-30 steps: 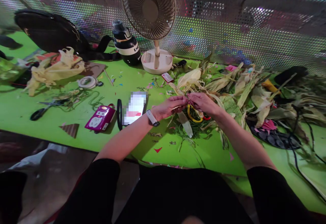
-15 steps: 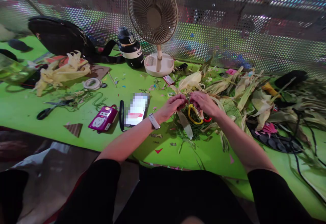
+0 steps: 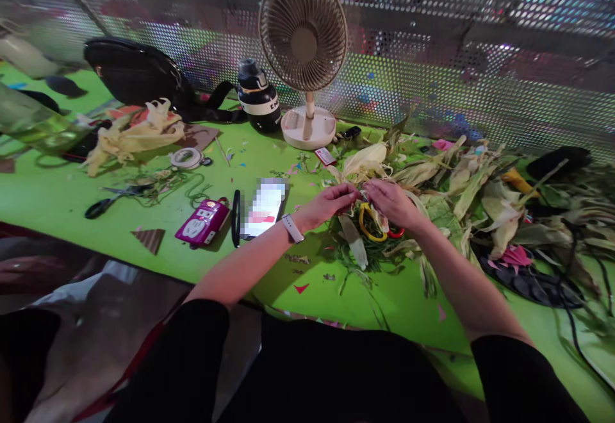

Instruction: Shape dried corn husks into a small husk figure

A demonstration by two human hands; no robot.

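Note:
My left hand is closed in a pinch above a heap of corn husks, its fingertips almost meeting those of my right hand. My right hand is closed too, with its back turned up and its fingers curled inward. Whatever small thing sits between the fingertips is hidden. Pale corn husk lies just beyond both hands, and another husk piece points toward me below them. Under my right hand, a yellow loop handle with a red part beside it rests on thin green strands.
A phone, a purple power socket and black scissors lie to the left. A fan and a bottle stand behind. More husks, cables and a dark round tray occupy the right. Someone's hand shows at far left.
The view has shifted, so the table things appear farther right and slightly lower. My left fingers have straightened somewhat in their pinch; both hands stay close together over the husks.

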